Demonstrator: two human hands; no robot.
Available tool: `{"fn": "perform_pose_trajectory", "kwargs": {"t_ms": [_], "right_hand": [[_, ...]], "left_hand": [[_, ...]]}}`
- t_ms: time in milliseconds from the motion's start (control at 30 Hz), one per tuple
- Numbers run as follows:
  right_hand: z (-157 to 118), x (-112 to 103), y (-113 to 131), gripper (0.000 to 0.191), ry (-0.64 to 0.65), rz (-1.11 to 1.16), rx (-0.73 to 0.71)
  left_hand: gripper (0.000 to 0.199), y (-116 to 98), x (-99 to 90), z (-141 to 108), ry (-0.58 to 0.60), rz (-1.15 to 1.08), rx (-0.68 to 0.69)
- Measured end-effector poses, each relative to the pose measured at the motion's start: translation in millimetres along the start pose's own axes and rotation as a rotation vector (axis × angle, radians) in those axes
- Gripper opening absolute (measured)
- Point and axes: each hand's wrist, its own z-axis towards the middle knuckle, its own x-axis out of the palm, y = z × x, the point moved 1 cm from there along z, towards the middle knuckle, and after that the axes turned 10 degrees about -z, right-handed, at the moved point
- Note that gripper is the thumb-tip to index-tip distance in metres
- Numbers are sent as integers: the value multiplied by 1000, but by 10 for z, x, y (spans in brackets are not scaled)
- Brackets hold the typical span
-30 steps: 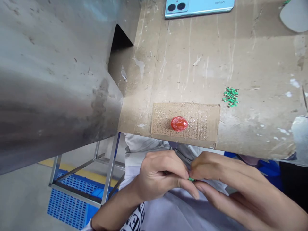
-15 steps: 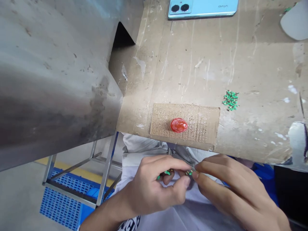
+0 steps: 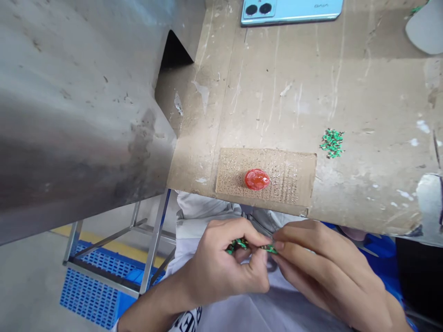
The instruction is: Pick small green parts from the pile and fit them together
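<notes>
My left hand (image 3: 228, 269) is curled below the table edge, with several small green pieces (image 3: 238, 245) with gold-and-dark ends in its fingers. Its thumb and forefinger pinch one green piece (image 3: 269, 248). Against that piece's other end press the fingertips of my right hand (image 3: 325, 263), closed; the fingers partly cover it. On the table, a shiny red egg-shaped thing (image 3: 256, 179) lies on a strip of cardboard (image 3: 230, 170) dotted with glossy marks. To the right of the strip is a small pile of similar green pieces (image 3: 331, 143).
A light blue phone (image 3: 294, 11) lies at the far side of the cardboard-covered table (image 3: 277, 101). A white rounded object (image 3: 425, 30) is at the far right. At left stands a large metal panel (image 3: 86, 115), with a metal frame (image 3: 155, 244) and blue perforated crate (image 3: 90, 286) below.
Both hands have shifted slightly left, with fingertips still together. The pinched green piece has turned and shows more of its length. Things on the table stay put.
</notes>
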Motion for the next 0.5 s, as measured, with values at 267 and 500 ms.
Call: {"fn": "perform_pose_trajectory", "kwargs": {"t_ms": [267,500], "right_hand": [[49,24,-3,23,6,9,18],[119,30,-8,17,-172,15,76]], "left_hand": [[18,104,-34,-9,11,-15,9],[17,240,46,-61,-72,-129,-272]]}}
